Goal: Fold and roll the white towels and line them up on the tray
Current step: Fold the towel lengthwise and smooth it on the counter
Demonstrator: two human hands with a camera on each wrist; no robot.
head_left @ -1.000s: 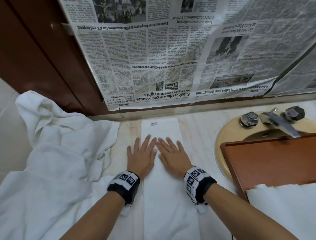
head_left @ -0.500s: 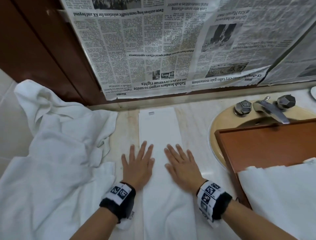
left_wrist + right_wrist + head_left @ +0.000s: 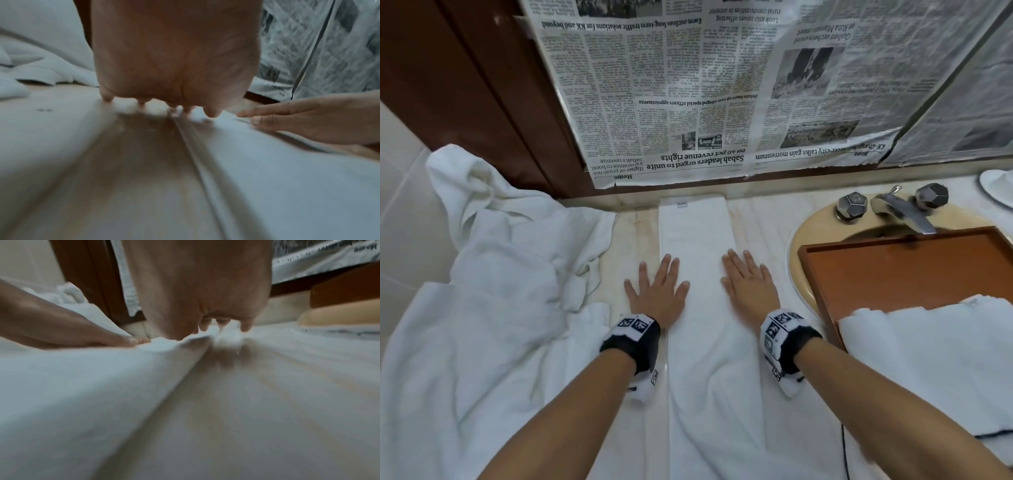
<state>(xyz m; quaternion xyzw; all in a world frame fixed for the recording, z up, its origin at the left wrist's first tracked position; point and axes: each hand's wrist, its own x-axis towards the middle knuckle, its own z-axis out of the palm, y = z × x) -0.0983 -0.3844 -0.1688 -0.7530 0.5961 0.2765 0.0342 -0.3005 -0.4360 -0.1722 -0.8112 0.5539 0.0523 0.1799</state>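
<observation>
A pale marble worktop (image 3: 756,219) with brownish streaks fills the middle of the head view. At 12 o'clock, sheets of newspaper (image 3: 688,85) hang upside down over the back wall, their lower edge just above the worktop's rear lip. At 10 o'clock stands dark reddish-brown wood panelling (image 3: 465,85), and at 9 o'clock pale wall tiles (image 3: 400,212). At 2 o'clock a cream oval basin (image 3: 811,233) is set into the worktop, with a metal tap (image 3: 900,212) between two faceted metal knobs. The light is soft and even.
</observation>
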